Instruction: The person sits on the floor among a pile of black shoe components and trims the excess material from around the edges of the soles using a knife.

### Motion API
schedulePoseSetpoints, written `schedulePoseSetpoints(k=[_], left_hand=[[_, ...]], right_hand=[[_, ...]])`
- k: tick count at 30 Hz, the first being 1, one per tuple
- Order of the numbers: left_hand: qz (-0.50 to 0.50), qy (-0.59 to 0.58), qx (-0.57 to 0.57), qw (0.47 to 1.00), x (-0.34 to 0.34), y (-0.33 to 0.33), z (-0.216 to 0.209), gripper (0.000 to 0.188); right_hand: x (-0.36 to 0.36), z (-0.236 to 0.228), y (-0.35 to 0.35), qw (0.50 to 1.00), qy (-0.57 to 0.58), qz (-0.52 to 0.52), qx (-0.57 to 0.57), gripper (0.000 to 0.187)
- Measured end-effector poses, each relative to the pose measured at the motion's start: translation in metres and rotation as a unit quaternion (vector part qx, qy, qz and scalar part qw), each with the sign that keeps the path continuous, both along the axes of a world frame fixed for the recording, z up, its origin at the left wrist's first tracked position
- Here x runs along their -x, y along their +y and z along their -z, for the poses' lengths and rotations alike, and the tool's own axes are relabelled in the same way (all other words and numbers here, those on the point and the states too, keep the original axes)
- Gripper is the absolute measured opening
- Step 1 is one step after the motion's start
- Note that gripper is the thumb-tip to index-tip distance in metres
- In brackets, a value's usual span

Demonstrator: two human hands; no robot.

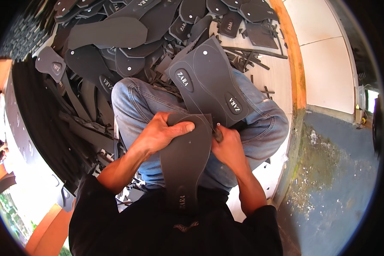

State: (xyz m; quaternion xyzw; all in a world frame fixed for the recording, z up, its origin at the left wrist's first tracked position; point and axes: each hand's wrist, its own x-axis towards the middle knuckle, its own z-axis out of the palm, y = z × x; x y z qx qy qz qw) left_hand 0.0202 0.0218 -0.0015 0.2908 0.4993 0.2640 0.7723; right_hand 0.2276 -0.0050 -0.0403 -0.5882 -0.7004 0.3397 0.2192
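Note:
A dark grey foam insole sheet (185, 158) with a traced sole outline stands against my body, tilted over my lap. My left hand (164, 130) grips its upper left edge, thumb flat on top and fingers behind. At its upper right edge, my right hand (228, 145) is closed round the dark handle of a small knife (218, 135), whose blade is mostly hidden. Just beyond both hands, a second foam sheet (209, 81) rests across my legs. It bears sole outlines, two raised oval pads and a white dot.
Ahead and to the left lies a heap of cut grey insoles (109, 33) with thin foam offcuts (254, 59). A dark stack of foam pieces (42, 115) rises at the left. On the right, a wooden edge (293, 55) borders the pale work surface, with a stained blue-grey floor (337, 170) beyond.

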Motion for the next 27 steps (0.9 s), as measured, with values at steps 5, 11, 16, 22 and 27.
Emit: schedulePoseSetpoints(k=[5,11,16,22,27], left_hand=[[0.010,-0.046,-0.003,0.999,-0.001,0.002,-0.008,0.032],[-0.050,-0.036,0.102,0.993,-0.006,-0.002,0.019,0.049],[-0.077,-0.133,-0.113,0.982,-0.027,-0.015,0.046,0.024],[-0.256,-0.332,0.097,0.902,-0.078,-0.025,0.049,0.019],[-0.233,-0.198,0.101,0.947,-0.097,-0.033,0.033,0.023]], right_hand=[[0.011,-0.014,0.051,0.956,0.221,0.069,0.183,0.029],[-0.003,-0.034,0.051,0.932,0.263,0.093,0.233,0.040],[-0.025,-0.047,0.053,0.846,0.419,0.305,0.125,0.035],[-0.007,-0.046,0.004,0.870,0.406,0.237,0.147,0.027],[-0.018,-0.041,-0.023,0.896,0.332,0.216,0.199,0.032]])
